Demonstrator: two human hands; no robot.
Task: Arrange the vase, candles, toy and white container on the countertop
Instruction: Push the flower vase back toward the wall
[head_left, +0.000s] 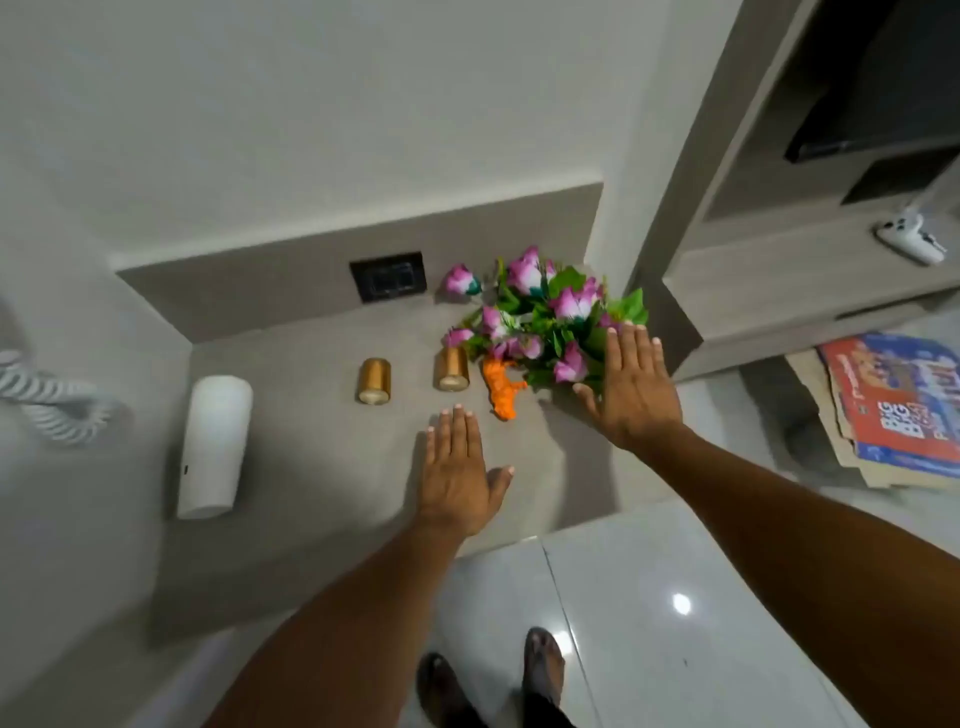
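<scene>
Grey countertop (311, 493) fills the middle of the frame. Nearest, low centre, the left hand (457, 478) lies flat with fingers spread, holding nothing. Right of centre, the right hand (634, 384) is also open and empty, its fingertips at the edge of the flowers (540, 317); the vase beneath them is hidden. At the left stands the white container (213, 447). Beyond the left hand sit two gold candles (374, 380) (451, 369), with the orange toy (503, 387) just right of them, beside the blooms.

White container (213, 447), two gold candles (374, 381), orange toy (503, 388), flower vase (540, 317) on countertop (311, 467)
</scene>
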